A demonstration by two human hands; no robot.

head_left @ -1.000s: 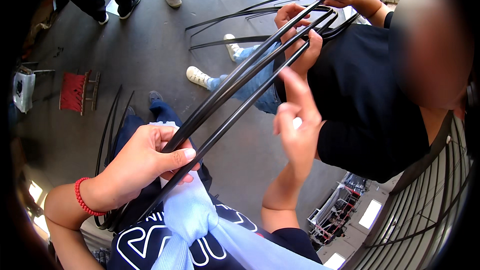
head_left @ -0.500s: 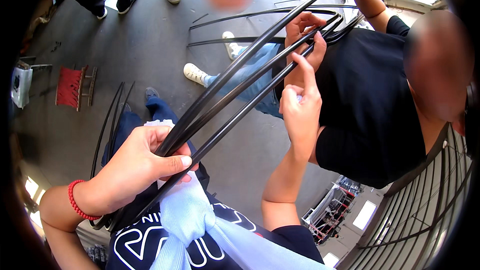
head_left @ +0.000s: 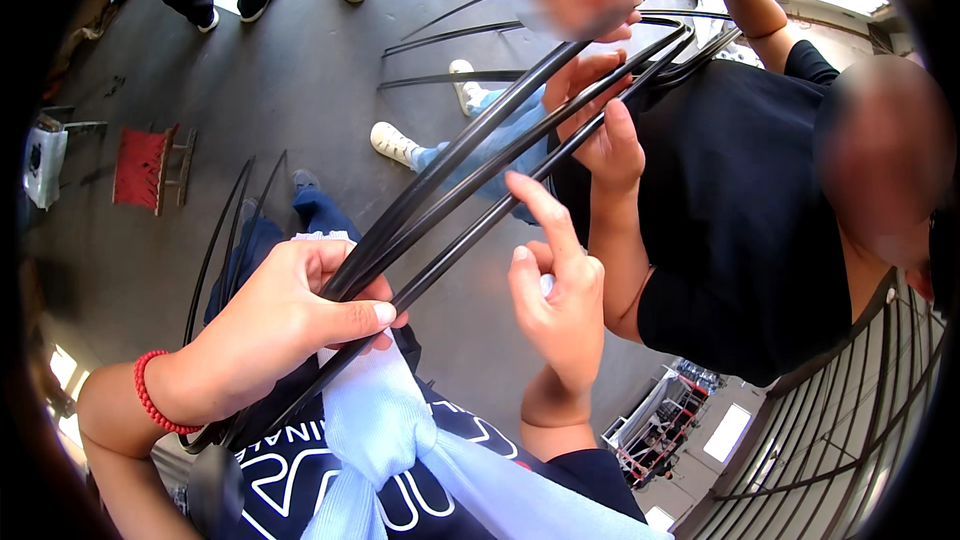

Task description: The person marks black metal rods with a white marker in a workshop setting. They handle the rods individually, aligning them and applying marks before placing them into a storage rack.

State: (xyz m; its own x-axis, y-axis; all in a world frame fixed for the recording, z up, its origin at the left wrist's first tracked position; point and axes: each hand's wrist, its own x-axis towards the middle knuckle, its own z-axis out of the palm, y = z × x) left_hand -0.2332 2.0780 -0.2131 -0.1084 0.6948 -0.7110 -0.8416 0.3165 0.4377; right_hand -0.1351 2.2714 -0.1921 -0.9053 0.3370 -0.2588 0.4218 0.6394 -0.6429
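The left hand (head_left: 310,310) grasps black strips (head_left: 384,240). Near them, the right hand (head_left: 565,300) extends its index finger (head_left: 550,212), grip unclear.

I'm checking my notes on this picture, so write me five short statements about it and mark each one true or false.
1. The left hand grips long black rods. True.
2. The red bead bracelet is on the right wrist. False: it is on the left wrist.
3. The right hand is closed around the rods. False: its index finger is extended toward them, and the hand is not wrapped around them.
4. A co-worker in a black top also has hands on the rods. True.
5. The light-blue garment over the printed shirt hangs unknotted. False: it is tied in a knot in front of the chest.
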